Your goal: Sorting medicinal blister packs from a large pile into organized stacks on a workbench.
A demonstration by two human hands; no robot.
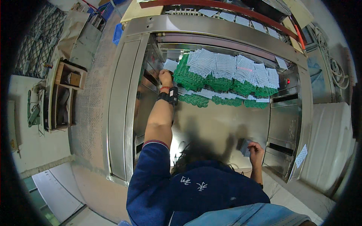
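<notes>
My left hand (165, 77) reaches far forward inside a metal bay, its fingers closed at the lower edge of a small pale patterned sheet (171, 64). The fingertips themselves are hard to see. Right beside it lies a heap of green patterned pieces (187, 78), topped by overlapping pale patterned sheets (222, 66). A lower row of green pieces (194, 99) with pale strips sits just nearer to me. Back at the near right, my right hand (256, 152) grips a small stack of similar pale sheets (246, 148), held above the metal surface.
A steel frame (130, 98) with raised side walls surrounds the bay (222, 122). More pale sheets (241, 20) lie in a row beyond the far crossbar (211, 27). One sheet (301, 156) rests on the right rim. A wooden shelf unit (64, 94) stands at left, a white container (328, 143) at right.
</notes>
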